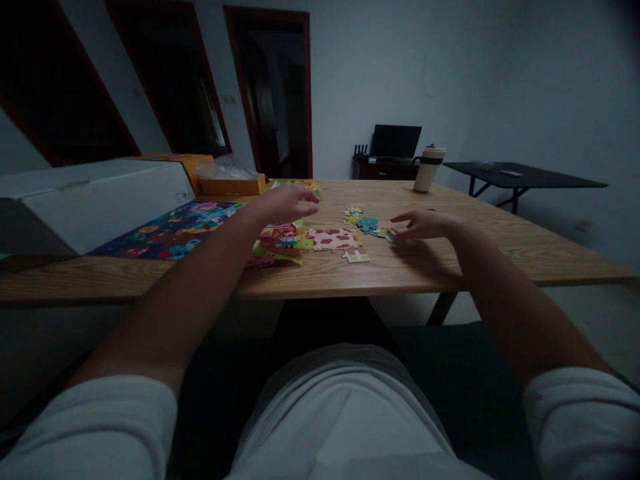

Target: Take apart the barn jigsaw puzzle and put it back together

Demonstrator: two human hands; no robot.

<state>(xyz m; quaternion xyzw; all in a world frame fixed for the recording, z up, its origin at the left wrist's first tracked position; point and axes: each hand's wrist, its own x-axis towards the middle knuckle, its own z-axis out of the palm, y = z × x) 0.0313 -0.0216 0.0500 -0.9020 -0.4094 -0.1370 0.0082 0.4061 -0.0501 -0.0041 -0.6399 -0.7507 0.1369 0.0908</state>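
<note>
My left hand [293, 202] hangs over the partly joined jigsaw puzzle, its fingers stretched out and slightly apart, with nothing visible in them. Below it lie a red-and-yellow puzzle section [280, 233] and a pink section with brown spots [333, 239], partly covered by my left forearm. A brown-and-white puzzle piece [357, 255] sits at the near edge of the spotted section. To the right, my right hand [425, 224] is low over the table with fingers apart, beside loose puzzle pieces [384, 233]. Whether its fingertips touch them is unclear. Teal pieces [368, 225] and yellow-green pieces [353, 212] lie nearby.
A large white box [100, 193] stands on the wooden table [490, 247] at left, beside a dark blue picture sheet [175, 230]. Behind is an orange box tray [233, 185] holding clear plastic. A cream tumbler [429, 170] stands at the back right. Beyond is a black folding table [530, 175].
</note>
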